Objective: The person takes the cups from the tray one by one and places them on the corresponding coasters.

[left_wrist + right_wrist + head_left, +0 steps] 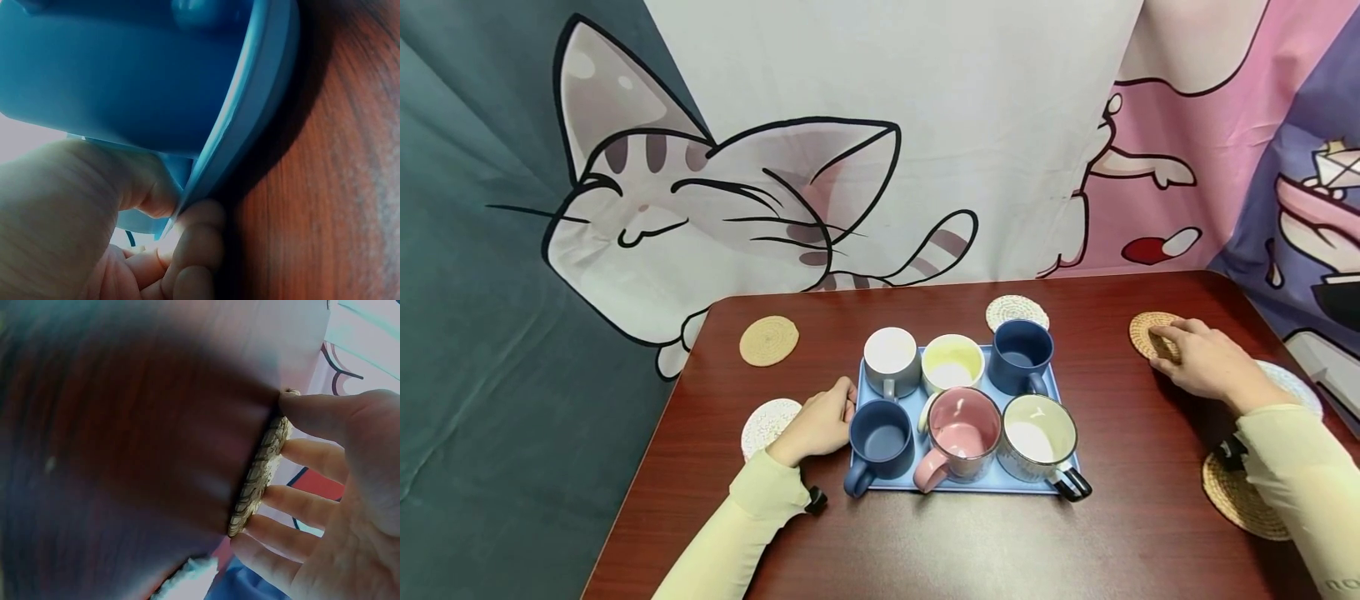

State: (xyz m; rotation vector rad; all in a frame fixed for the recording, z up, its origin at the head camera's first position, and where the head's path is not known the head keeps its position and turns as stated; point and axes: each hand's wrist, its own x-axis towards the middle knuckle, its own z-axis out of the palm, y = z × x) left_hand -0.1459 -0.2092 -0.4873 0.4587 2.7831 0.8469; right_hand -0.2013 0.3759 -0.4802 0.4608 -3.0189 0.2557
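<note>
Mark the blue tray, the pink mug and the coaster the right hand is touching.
Blue tray [253, 100]: left wrist view, outer side of its rim.
Pink mug [964, 423]: head view, inside of the cup.
Coaster [265, 464]: right wrist view, woven edge.

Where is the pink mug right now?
In the head view, the pink mug stands on the tray, middle of its near row, between a blue mug on the left and a black-handled mug on the right.

The left hand [822, 420] touches a blue tray [996, 482] of six mugs [964, 429], the right hand [1208, 362] a woven coaster [1143, 332].
</note>
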